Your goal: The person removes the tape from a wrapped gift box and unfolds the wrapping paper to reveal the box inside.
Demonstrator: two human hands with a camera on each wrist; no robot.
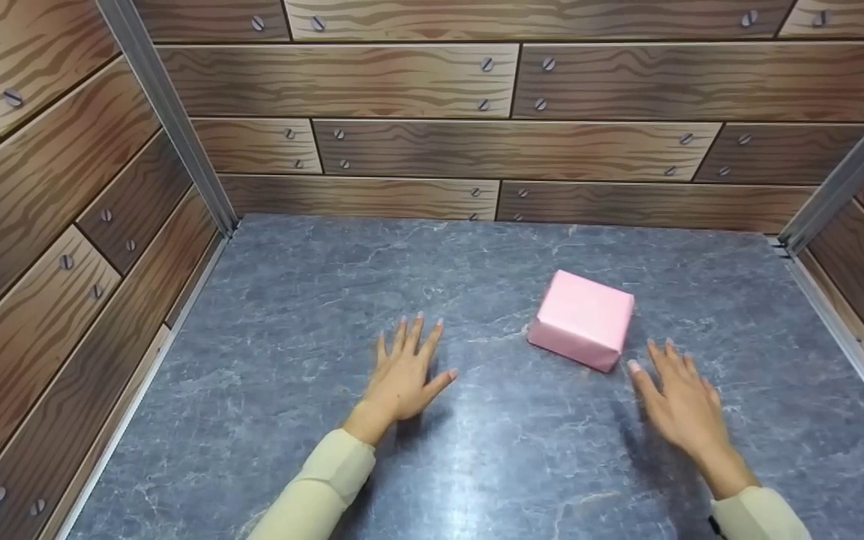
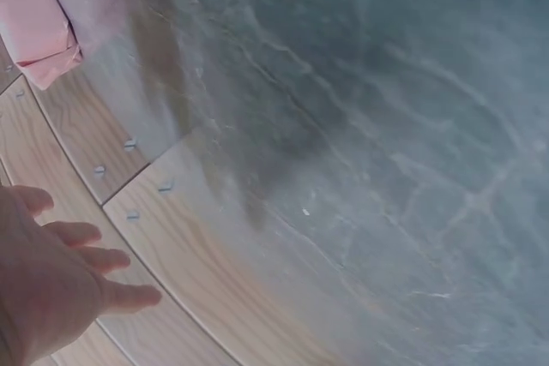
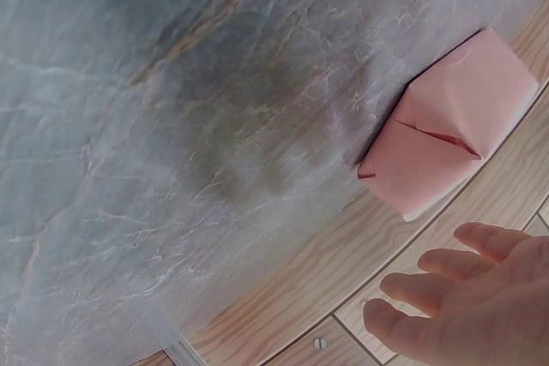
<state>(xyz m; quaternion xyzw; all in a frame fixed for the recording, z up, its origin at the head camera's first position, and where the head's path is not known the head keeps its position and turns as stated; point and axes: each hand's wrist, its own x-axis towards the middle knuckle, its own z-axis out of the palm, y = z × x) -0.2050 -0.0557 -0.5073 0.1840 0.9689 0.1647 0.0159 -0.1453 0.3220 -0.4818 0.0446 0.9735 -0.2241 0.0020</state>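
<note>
Head view: on the smooth-looking tabletop [image 1: 289, 285], a pink wrapped box [image 1: 582, 321] sits just ahead of the right hand [image 1: 679, 401], left of its fingertips. The left hand [image 1: 402, 379] lies farther off. Both hands hold nothing, fingers extended. A thumb knock could skid the box; hard pressure could tear its folded end [image 3: 459, 122].
</note>
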